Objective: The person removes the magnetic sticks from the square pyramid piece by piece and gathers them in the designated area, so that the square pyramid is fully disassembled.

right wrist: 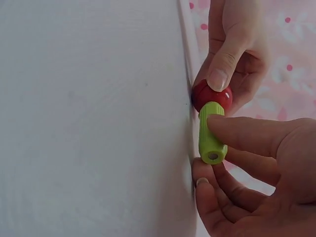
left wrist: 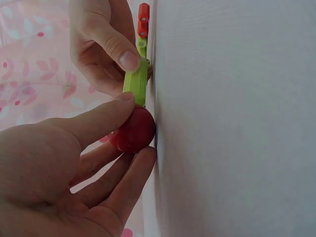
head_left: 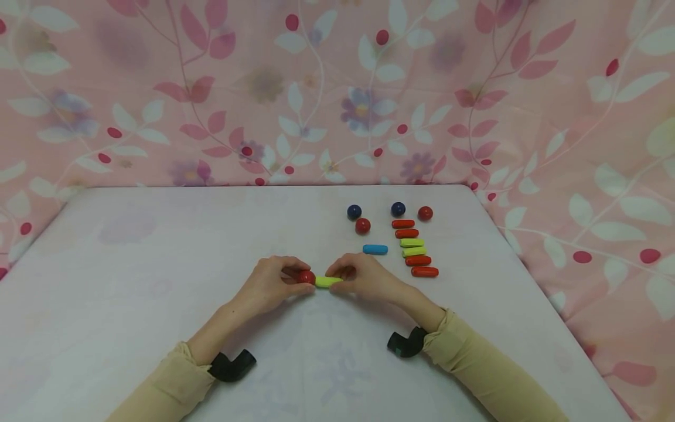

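Near the middle of the table, my left hand (head_left: 272, 281) pinches a red ball (left wrist: 133, 131) between thumb and fingers. Against the ball sits the end of a yellow-green ribbed rod (right wrist: 212, 136), which my right hand (head_left: 364, 280) holds by thumb and fingers. A small round metal-looking disc shows in the rod's free end in the right wrist view. Ball and rod lie in one line, low over or on the tabletop. Just beyond the right hand lies a blue rod (head_left: 375, 249).
Right of the hands, several red rods (head_left: 425, 272) and two yellow-green rods (head_left: 413, 251) form a column on the white-covered table (head_left: 158, 246). Behind are two dark blue balls (head_left: 398, 209) and two red balls (head_left: 362, 226). A pink floral cloth (head_left: 316, 88) hangs at the back.
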Motion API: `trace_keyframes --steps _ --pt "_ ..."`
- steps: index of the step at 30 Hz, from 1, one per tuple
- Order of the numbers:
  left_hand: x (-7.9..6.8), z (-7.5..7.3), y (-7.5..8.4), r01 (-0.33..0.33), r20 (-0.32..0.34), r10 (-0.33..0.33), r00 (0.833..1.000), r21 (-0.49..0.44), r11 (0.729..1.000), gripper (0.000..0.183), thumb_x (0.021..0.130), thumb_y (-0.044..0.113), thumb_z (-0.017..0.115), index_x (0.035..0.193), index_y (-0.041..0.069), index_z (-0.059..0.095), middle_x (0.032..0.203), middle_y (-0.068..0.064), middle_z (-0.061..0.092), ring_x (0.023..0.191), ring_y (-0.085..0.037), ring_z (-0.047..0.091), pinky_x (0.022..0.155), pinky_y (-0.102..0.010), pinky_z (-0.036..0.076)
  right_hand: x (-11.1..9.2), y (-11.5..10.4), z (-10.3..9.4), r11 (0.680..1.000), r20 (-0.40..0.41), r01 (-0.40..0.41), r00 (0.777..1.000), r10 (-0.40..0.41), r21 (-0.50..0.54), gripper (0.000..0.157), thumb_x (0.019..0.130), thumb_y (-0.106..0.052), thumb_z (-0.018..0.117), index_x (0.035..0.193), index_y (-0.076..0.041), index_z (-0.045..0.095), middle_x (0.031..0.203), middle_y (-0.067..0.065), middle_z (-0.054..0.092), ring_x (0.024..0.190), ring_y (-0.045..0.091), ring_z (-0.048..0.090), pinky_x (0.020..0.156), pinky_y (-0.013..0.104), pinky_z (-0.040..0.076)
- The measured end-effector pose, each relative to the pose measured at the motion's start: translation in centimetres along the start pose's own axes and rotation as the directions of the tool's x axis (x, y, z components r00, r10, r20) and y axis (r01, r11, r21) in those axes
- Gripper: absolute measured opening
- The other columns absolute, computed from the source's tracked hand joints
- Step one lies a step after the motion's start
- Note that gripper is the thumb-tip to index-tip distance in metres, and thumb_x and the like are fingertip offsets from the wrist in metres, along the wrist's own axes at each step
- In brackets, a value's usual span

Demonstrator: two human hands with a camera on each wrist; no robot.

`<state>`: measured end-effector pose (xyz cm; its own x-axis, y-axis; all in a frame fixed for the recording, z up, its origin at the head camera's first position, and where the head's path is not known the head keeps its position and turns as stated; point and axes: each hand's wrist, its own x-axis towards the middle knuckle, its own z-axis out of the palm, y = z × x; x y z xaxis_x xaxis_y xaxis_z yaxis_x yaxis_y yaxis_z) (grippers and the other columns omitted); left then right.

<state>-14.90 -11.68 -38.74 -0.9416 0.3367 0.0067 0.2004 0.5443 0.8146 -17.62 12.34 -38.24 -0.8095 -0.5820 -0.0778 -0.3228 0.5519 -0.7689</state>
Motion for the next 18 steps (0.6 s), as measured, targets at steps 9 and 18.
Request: trace_keyframes --steps 9,18 --pt "0.0 0.0 -0.1 -0.016 -0.004 0.016 1.0 -0.008 1.0 0.032 0.08 0.02 0.085 0.108 0.008 0.074 0.094 -0.001 0.074 0.084 -0.013 0.071 0.08 -0.031 0.06 -0.2 -0.4 0.3 0.998 0.038 0.031 0.999 -0.033 0.051 0.027 0.09 -0.019 0.075 0.117 -0.012 0.073 0.104 -0.001 0.072 0.088 0.013 0.06 0.079 0.023 0.053" --pt "0.0 0.0 0.0 -0.047 0.005 0.047 0.999 0.015 0.999 0.032 0.079 0.018 0.086 0.107 0.009 0.073 0.094 0.0 0.073 0.087 -0.012 0.069 0.081 -0.029 0.06 0.2 -0.5 1.1 0.995 0.067 0.072 0.995 -0.077 0.07 0.028 0.092 -0.023 0.074 0.118 -0.013 0.072 0.103 -0.003 0.071 0.09 0.013 0.059 0.081 0.025 0.052"
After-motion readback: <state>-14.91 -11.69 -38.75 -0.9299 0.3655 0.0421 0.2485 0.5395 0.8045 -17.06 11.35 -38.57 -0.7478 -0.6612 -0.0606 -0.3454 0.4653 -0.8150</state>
